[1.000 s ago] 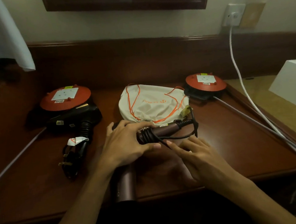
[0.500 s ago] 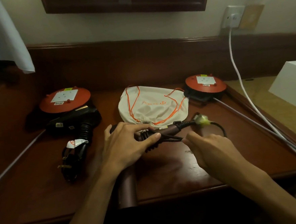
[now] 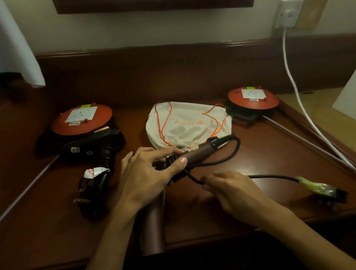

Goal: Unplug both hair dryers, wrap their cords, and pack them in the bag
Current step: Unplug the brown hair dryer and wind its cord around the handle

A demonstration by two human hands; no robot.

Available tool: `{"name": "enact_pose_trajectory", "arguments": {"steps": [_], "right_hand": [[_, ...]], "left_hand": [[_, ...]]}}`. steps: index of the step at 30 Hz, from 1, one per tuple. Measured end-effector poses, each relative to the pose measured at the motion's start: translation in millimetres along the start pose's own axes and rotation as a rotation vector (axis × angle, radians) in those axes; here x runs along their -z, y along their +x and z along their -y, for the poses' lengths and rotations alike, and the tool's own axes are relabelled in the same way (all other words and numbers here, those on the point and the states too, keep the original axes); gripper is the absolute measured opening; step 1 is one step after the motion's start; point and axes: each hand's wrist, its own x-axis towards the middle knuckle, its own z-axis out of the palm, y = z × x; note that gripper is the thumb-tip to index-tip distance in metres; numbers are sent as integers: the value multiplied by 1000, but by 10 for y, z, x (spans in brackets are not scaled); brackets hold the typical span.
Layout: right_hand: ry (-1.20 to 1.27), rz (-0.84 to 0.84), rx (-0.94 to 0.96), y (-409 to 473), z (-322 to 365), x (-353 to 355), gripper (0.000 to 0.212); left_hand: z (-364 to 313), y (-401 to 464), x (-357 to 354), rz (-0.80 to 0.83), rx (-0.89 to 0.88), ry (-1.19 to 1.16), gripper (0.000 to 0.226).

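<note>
my left hand (image 3: pixel 146 175) is gripping the handle of the brown hair dryer (image 3: pixel 197 153) just left of the frame's centre, thumb pressing a few turns of its black cord (image 3: pixel 233 154) against the handle. the dryer's barrel is pointing down toward the lower middle of the frame, hanging past the edge of the wooden table (image 3: pixel 268 149). my right hand (image 3: pixel 233 191) is lying low on the table right of centre, fingers curled round the cord where it is leaving the handle; past my hand the cord is running right to its plug (image 3: pixel 326 192), which is lying on the table at the right edge with a yellowish tag on it.

the cream drawstring bag (image 3: pixel 189 123) with orange strings is lying flat just above my hands, in the middle of the frame. the black hair dryer (image 3: pixel 93 145) is lying at centre left, its cord bundled below it, resting against an orange cable reel (image 3: pixel 81 119). a second orange cable reel (image 3: pixel 253 97) is sitting at upper right of the bag. a white cable (image 3: pixel 296 88) is running down from the wall socket (image 3: pixel 288 13) in the upper right.
</note>
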Motion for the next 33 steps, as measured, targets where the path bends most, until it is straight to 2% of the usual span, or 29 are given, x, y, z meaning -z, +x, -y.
{"name": "enact_pose_trajectory", "arguments": {"steps": [2, 4, 7, 9, 10, 13, 16, 20, 24, 27, 33], "right_hand": [[63, 15, -93, 65, -154, 19, 22], [104, 42, -153, 160, -291, 21, 25], [182, 253, -331, 403, -532, 4, 10], [200, 380, -261, 590, -660, -50, 3], [215, 412, -229, 653, -706, -70, 7], [283, 469, -172, 737, -706, 6, 34], [305, 500, -110, 848, -598, 215, 35], [373, 444, -79, 963, -386, 592, 24], [383, 469, -32, 854, -102, 812, 14], [337, 509, 25, 750, 34, 841, 13], [220, 414, 92, 630, 108, 993, 25]], "left_hand": [[-22, -19, 27, 87, -21, 27, 16], [-20, -35, 52, 116, -57, 15, 20], [-9, -37, 49, 198, -101, 27, 31], [-46, -45, 33, 233, -152, 102, 41], [-68, -49, 21, 244, -176, 144, 51], [-121, -55, -30, 309, -227, 314, 89], [-150, -73, -157, 372, -311, 526, 108], [-150, -70, -191, 331, -278, 620, 87], [-90, -35, -216, 312, -202, 594, 82], [-88, -16, -203, 291, -183, 497, 79], [-94, -77, -146, 211, -153, 334, 79]]}}
